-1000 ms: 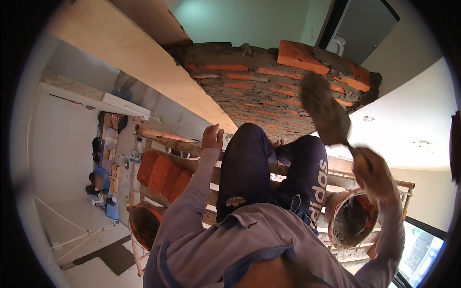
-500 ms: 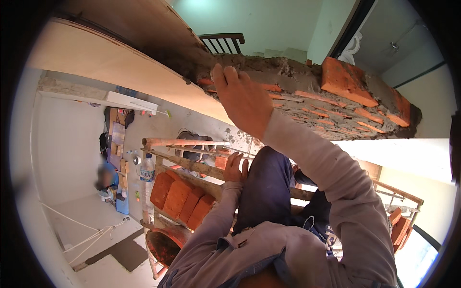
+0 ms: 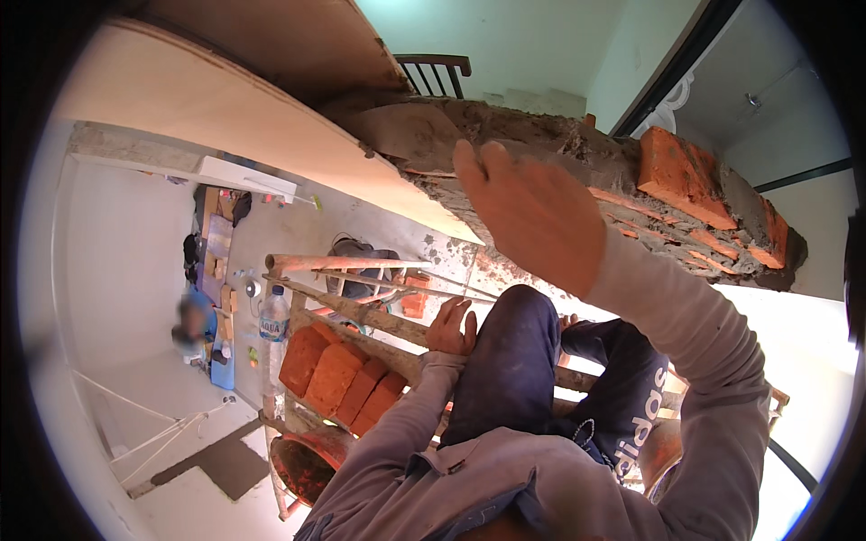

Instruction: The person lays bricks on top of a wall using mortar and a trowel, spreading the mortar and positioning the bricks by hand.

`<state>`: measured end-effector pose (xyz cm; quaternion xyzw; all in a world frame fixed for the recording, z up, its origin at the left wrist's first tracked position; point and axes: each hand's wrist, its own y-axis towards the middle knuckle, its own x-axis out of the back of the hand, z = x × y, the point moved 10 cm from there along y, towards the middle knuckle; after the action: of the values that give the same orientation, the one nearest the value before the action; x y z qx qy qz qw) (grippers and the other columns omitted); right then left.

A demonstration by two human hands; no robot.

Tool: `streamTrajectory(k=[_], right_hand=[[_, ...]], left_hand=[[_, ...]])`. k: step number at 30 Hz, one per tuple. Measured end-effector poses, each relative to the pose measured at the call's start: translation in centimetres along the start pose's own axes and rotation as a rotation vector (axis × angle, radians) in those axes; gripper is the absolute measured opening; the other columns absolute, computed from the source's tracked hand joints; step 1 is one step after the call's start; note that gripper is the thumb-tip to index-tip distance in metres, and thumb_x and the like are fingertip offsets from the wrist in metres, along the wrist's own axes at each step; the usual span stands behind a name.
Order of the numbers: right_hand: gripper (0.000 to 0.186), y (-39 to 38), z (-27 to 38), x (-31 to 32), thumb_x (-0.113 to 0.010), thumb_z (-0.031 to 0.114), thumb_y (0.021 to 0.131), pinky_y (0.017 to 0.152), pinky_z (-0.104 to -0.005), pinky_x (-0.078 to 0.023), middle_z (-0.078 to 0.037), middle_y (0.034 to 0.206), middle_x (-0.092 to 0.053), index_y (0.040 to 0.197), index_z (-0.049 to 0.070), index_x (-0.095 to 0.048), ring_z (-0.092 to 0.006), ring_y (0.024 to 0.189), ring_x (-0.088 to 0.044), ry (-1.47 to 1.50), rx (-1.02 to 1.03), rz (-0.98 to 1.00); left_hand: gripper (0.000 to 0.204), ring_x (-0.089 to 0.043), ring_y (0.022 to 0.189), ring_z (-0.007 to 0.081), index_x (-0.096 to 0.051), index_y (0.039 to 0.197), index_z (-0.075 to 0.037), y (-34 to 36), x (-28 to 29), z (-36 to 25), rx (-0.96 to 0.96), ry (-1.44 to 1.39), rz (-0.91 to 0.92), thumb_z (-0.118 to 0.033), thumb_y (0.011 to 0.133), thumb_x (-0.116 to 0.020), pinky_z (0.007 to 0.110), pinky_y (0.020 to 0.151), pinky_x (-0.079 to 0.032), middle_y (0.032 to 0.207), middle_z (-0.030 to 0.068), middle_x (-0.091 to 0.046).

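Well left of the brick wall (image 3: pixel 667 223), on the floor far below it, a co-worker in blue (image 3: pixel 209 323) shows small and blurred. A pale board (image 3: pixel 271 144) slants up to the wall's left end. Below and left of the wall stand a clear plastic bottle (image 3: pixel 273 316) and, nearer the wearer, an orange bucket (image 3: pixel 311 462); a row of loose orange bricks (image 3: pixel 343 379) lies just beside them on the scaffold. Below the wall's left part, the left hand (image 3: pixel 451 327) rests beside the knee, fingers loosely parted and nothing visible in them. At the wall's left end, a grey, blade-like shape (image 3: pixel 406 131) lies against the wet mortar (image 3: pixel 532 126) along the top. The right hand (image 3: pixel 537 212) reaches over the wall's near edge just beside that shape, its back hiding the palm, so whether it grips anything cannot be told. Farther right, an orange brick (image 3: pixel 686 178) sits bedded on the wall's top.
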<state>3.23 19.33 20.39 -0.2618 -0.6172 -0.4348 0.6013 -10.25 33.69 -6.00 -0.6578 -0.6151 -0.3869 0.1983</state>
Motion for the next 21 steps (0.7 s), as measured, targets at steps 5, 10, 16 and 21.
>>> streamTrajectory(k=[5, 10, 16, 21], right_hand=[[0.040, 2.3, 1.0, -0.2, -0.056, 0.004, 0.080, 0.055, -0.0368, -0.052, -0.017, 0.085, -0.060, 0.118, -0.009, -0.050, -0.0313, 0.061, -0.064, -0.116, 0.038, -0.039], [0.015, -0.8, 0.4, 0.9, -0.054, 0.005, 0.083, 0.055, -0.0419, -0.052, -0.017, 0.072, -0.062, 0.094, -0.005, -0.055, -0.0330, 0.062, -0.063, 0.131, 0.068, -0.081], [0.015, -1.2, 1.1, 6.7, -0.052, 0.014, 0.092, 0.055, -0.0482, -0.047, -0.020, 0.064, -0.059, 0.090, -0.001, -0.054, -0.0376, 0.058, -0.059, 0.075, 0.047, -0.100], [0.037, 0.4, 0.3, 1.8, -0.055, 0.015, 0.093, 0.068, -0.0470, -0.049, -0.022, 0.091, -0.064, 0.127, 0.002, -0.050, -0.0386, 0.080, -0.064, 0.021, -0.205, 0.462]], left_hand=[[0.022, -0.065, 0.097, 0.0329, -0.067, 0.105, -0.005, 0.4, 0.3, -0.3, 0.012, 0.002, -0.019, -0.019, 0.088, -0.064, 0.040, 0.081, -0.054, 0.111, 0.0132, -0.065], [0.022, -0.065, 0.095, 0.0321, -0.066, 0.104, -0.006, -0.2, 0.7, 0.0, 0.006, -0.034, -0.054, -0.019, 0.087, -0.064, 0.040, 0.079, -0.054, 0.111, 0.0127, -0.065], [0.022, -0.066, 0.095, 0.0318, -0.068, 0.104, -0.007, -0.3, 0.8, 0.3, 0.052, -0.063, -0.051, -0.019, 0.086, -0.065, 0.040, 0.080, -0.054, 0.109, 0.0126, -0.066], [0.020, -0.066, 0.089, 0.0301, -0.067, 0.101, -0.007, -0.9, 1.6, 0.8, 0.050, -0.092, -0.159, -0.019, 0.085, -0.064, 0.040, 0.075, -0.054, 0.105, 0.0107, -0.066]])
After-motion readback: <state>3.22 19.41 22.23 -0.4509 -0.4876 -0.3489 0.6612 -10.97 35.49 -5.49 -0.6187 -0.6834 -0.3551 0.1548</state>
